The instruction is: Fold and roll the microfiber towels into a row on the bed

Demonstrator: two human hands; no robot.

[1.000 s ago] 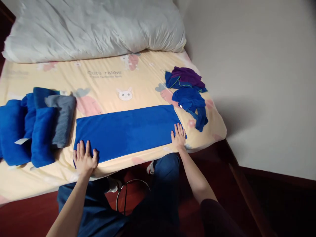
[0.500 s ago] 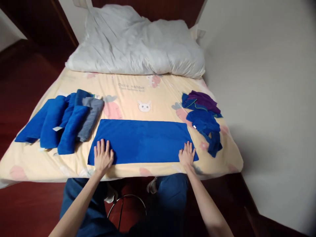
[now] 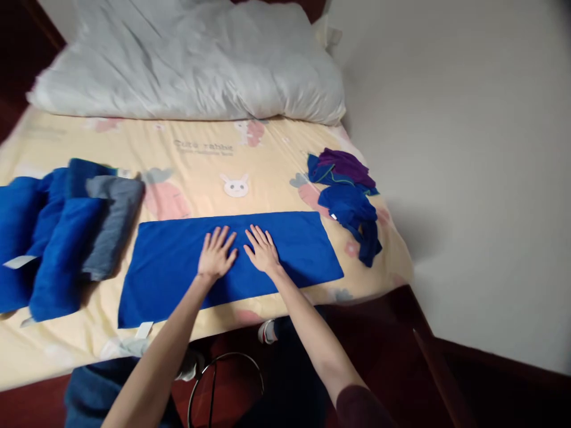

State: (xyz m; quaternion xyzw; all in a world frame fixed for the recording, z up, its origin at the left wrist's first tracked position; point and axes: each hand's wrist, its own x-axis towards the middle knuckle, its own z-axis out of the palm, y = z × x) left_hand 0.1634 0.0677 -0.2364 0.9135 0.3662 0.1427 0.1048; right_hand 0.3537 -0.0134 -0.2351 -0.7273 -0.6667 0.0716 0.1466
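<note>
A blue towel (image 3: 165, 261), folded into a long flat rectangle, lies along the front of the bed, with a white tag at its near left edge. My left hand (image 3: 216, 254) rests palm down near its middle, fingers spread. Just to the right, my right hand (image 3: 262, 248) also lies flat on the cloth with its fingers apart. Neither hand grips anything. Rolled or folded blue towels (image 3: 69, 255) and a grey one (image 3: 113, 220) are gathered on the left. On the right sit a crumpled blue cloth (image 3: 350, 208) and a purple one (image 3: 345, 166).
A large pale grey quilt (image 3: 200, 65) is heaped at the head of the bed. The yellow rabbit-print sheet (image 3: 263, 160) covers the mattress. A plain wall (image 3: 468, 178) stands to the right. Below the bed's front edge is a round metal stool frame (image 3: 227, 355).
Both hands have moved inward from the towel's two ends to its middle. My view has turned and come closer, and a white tag now shows at the towel's near edge.
</note>
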